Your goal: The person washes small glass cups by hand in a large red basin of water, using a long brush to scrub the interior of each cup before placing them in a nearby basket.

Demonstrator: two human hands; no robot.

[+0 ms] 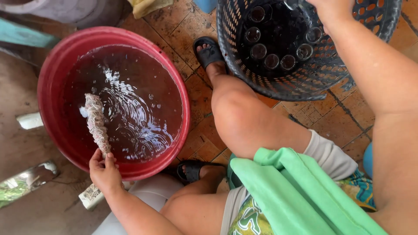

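small white printed package [91, 195] lies on the floor below the red basin [52, 74].

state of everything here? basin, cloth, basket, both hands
red basin: filled with rippling water
twisted cloth: wrung, one end in the water
left hand: gripping the twisted cloth
black basket: tilted, glasses inside
right hand: on the basket rim, grip unclear

- Basin [56, 69]: red plastic, smooth, faintly glossy; the water in it is glossy and rippled.
- Brush [96, 124]: rough, bristly, wet, pale fibres; gripped at its lower end by the left hand [104, 172].
- Basket [244, 65]: dark plastic, perforated lattice wall, matt.
- Glasses [272, 61]: clear, glossy.
- Floor tiles [335, 122]: brown, worn, matt, stained.
- Towel [296, 191]: green cloth, soft, matt.
- Sandal [209, 52]: black, matt, rubbery.
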